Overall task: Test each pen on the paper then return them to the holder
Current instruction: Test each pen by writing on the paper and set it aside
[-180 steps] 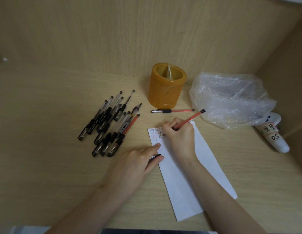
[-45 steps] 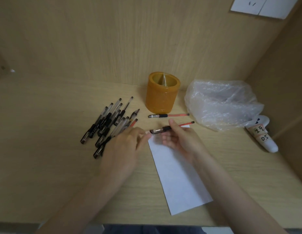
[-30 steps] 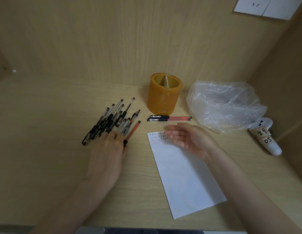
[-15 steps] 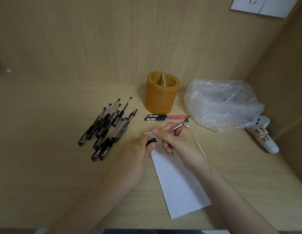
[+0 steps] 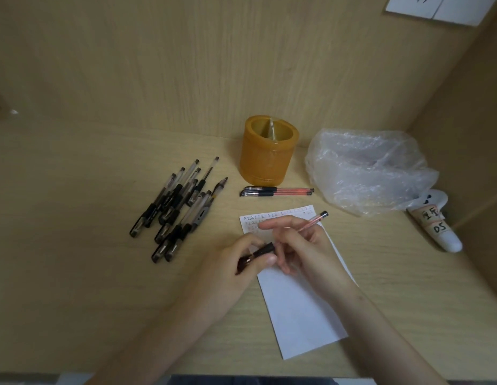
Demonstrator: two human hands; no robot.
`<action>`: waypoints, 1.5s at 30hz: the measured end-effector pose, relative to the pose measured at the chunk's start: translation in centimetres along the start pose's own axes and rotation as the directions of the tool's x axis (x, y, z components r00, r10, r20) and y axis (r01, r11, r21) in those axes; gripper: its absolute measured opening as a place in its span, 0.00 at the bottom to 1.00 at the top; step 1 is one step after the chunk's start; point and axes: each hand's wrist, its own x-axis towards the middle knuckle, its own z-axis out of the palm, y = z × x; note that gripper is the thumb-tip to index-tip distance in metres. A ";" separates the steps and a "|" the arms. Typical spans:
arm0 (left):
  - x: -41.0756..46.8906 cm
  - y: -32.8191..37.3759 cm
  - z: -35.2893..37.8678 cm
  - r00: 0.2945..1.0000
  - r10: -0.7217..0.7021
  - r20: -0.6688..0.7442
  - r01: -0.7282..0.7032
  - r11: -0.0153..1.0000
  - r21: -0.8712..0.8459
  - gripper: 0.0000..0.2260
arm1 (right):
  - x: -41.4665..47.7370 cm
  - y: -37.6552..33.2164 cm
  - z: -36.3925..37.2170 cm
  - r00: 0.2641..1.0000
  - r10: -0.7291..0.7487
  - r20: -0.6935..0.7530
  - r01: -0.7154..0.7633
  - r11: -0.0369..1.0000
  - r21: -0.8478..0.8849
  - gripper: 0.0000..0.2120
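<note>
A plastic bag (image 5: 364,170) lies near a white tube (image 5: 441,230).

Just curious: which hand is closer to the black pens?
Left. The left hand, pinching a cap, is just right of the black pens; the right hand, holding a red pen, is farther right.

The desk (image 5: 75,273) and back panel (image 5: 158,65) are finished in pale wood-grain, matt and smooth. The holder (image 5: 266,159) is seen as amber, translucent and glossy, like resin or plastic. The piled pens (image 5: 180,207) are made of clear plastic with black grips. The red pen (image 5: 314,221) is clear-barrelled too, and its black cap (image 5: 262,250) is shiny. The paper (image 5: 300,309) is matt white. The bag (image 5: 366,173) is formed of thin, crinkled, translucent plastic film.
</note>
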 end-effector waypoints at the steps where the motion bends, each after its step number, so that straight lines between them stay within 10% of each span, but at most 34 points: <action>1: 0.0 -0.2 0.0 0.999 -0.031 -0.019 0.031 0.999 0.017 0.16 | 0.1 0.0 -0.3 1.000 0.009 -0.027 -0.009 1.000 0.009 0.14; 7: -0.1 -0.8 -0.3 0.997 0.058 -0.045 -0.040 0.942 0.333 0.14 | 2.3 -1.5 -3.2 0.968 0.184 -0.172 -0.131 0.951 0.281 0.17; 12: 0.2 -1.0 0.2 0.983 0.184 0.001 -0.156 0.830 0.535 0.20 | 3.5 -0.6 -2.1 0.941 0.002 -0.340 -0.055 0.988 -0.144 0.18; 45: 0.1 -1.1 0.9 0.979 0.192 -0.067 -0.122 0.819 0.561 0.21 | 5.3 2.8 0.6 0.883 -0.169 -0.438 0.021 0.946 -0.324 0.13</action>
